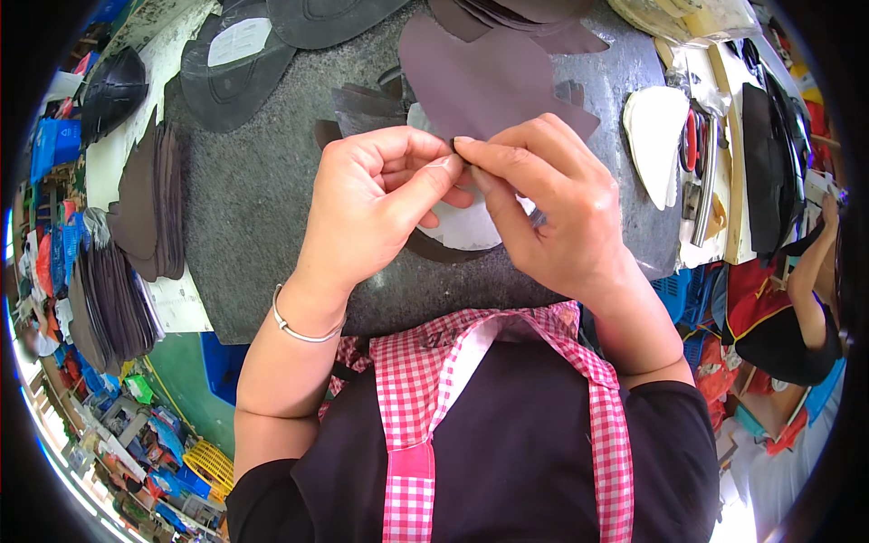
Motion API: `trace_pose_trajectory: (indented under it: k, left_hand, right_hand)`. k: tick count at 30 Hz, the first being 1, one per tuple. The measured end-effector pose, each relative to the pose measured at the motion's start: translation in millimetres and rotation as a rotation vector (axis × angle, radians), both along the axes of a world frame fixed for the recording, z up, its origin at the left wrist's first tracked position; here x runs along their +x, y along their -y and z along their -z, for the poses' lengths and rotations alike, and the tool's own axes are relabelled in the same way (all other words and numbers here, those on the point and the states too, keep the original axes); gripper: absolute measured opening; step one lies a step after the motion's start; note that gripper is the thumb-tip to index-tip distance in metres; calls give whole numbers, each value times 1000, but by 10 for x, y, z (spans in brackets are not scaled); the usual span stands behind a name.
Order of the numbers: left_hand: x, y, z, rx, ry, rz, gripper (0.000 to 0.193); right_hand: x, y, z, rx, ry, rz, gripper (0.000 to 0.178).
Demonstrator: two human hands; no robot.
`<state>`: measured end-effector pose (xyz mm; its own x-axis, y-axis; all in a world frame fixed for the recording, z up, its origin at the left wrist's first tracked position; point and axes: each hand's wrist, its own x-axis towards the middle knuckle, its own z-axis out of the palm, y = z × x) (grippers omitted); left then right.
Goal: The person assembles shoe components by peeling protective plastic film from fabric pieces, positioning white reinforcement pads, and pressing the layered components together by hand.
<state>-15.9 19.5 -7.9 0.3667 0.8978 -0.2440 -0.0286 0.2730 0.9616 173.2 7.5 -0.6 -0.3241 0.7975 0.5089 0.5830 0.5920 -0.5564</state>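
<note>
Over the head feed I see the left hand [376,195] and the right hand [570,199] meeting above the middle of the dark grey work surface [258,217]. Thumb and forefinger of each are closed at the tips, pinching a small dark piece [454,145] between them; it is mostly covered, and I cannot tell its exact shape. The left hand's other fingers curl loosely toward the palm. Below the hands I have a white piece [466,228], partly hidden, with a dark curved edge [444,250] showing under its near side. Just beyond the fingertips lies a large purplish-brown cut sheet [480,77]. Off to the left I make out a stack of dark brown pieces [154,204]; to the right, a white cut shape [654,136] lies near a red-handled tool [692,140].
</note>
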Motion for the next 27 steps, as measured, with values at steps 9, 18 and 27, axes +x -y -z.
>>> trace_pose_trajectory:
  k: [9,18,27]
  left_hand:
    - [7,89,-22,-10,-104,49,16]
    - [-27,155,44,82,-1,-51,9]
    - [-5,209,147,319,8,-158,3]
  right_hand:
    - [11,-3,-90,-226,-36,3,6]
    - [48,-6,-184,-553,-161,68,6]
    - [-35,46,-94,-930,-614,134,21]
